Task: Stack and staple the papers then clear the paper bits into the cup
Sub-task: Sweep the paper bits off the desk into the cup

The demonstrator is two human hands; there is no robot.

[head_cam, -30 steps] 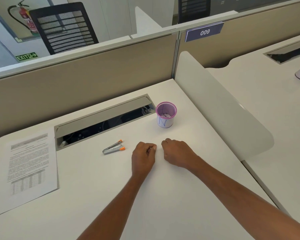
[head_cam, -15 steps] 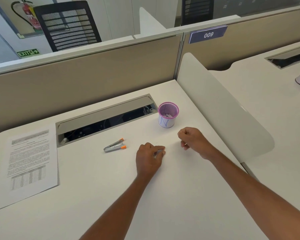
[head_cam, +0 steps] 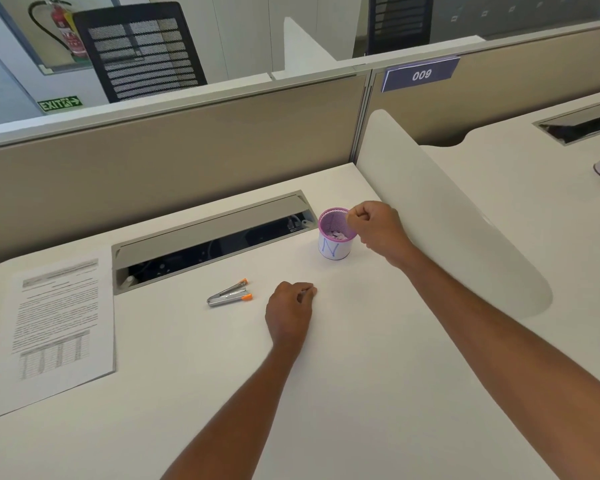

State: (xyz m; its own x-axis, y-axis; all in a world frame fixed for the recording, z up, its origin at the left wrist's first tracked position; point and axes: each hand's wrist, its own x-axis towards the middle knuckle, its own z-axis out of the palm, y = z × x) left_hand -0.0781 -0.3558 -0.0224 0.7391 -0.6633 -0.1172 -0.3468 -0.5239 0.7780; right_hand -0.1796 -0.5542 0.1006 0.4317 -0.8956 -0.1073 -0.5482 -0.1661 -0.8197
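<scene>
The purple mesh cup [head_cam: 336,249] with a white label marked N stands right of the cable slot, with white paper bits lying inside. My right hand [head_cam: 378,230] hovers at the cup's right rim, its fingers pinched together; whatever is inside them is hidden. Resting on the desk in front of the cup, my left hand [head_cam: 290,311] has its fingertips curled onto a small pale paper bit. A silver stapler [head_cam: 229,294] with orange tips lies left of that hand. The printed papers [head_cam: 54,327] lie flat at the desk's left edge.
An open cable slot [head_cam: 208,240] with a grey flap runs along the back of the white desk [head_cam: 361,375]. A beige partition [head_cam: 174,150] stands behind it. A white curved divider [head_cam: 447,216] borders the right side, close to my right forearm.
My right hand has lifted off the desk beside my left hand and travelled back and right to the cup's rim. The left hand has stayed where it was.
</scene>
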